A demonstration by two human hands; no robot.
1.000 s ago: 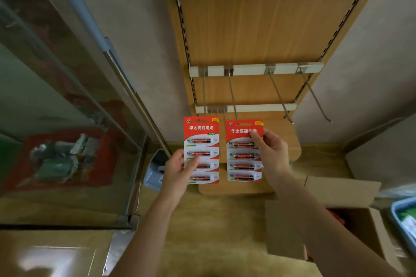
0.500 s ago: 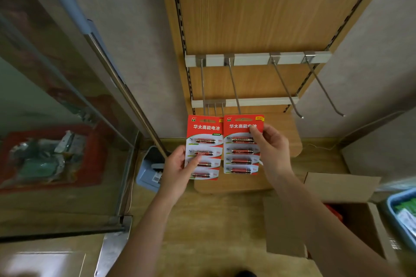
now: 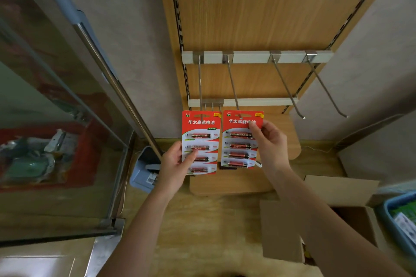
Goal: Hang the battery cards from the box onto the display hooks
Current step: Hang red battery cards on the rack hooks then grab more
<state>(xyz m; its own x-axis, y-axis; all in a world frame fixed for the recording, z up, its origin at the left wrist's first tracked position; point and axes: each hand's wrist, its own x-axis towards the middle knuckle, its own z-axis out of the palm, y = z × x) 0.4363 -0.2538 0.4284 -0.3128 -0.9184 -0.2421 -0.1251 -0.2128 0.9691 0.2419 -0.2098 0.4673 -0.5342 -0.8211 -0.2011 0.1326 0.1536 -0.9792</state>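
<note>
Two red battery cards are up at the wooden display rack. My left hand (image 3: 175,165) pinches the left battery card (image 3: 201,132) at its lower left edge, thumb across the blisters. My right hand (image 3: 269,144) grips the right battery card (image 3: 238,135) along its right edge. The tip of the leftmost hook (image 3: 199,83) lies over the left card's hang slot. The second hook (image 3: 233,83) ends at the right card's slot. Whether either card hangs on its hook I cannot tell. The cardboard box (image 3: 337,216) stands open at the lower right.
Two more bare hooks (image 3: 287,87) stick out on the right of the rail (image 3: 252,57). A glass-fronted cabinet (image 3: 56,119) fills the left. A blue-grey bin (image 3: 144,168) sits on the floor by the rack, and a blue tray (image 3: 398,216) is at the right edge.
Both cards have moved up toward the hook tips, and the right card has closed in beside the left one. The view has tilted downward.
</note>
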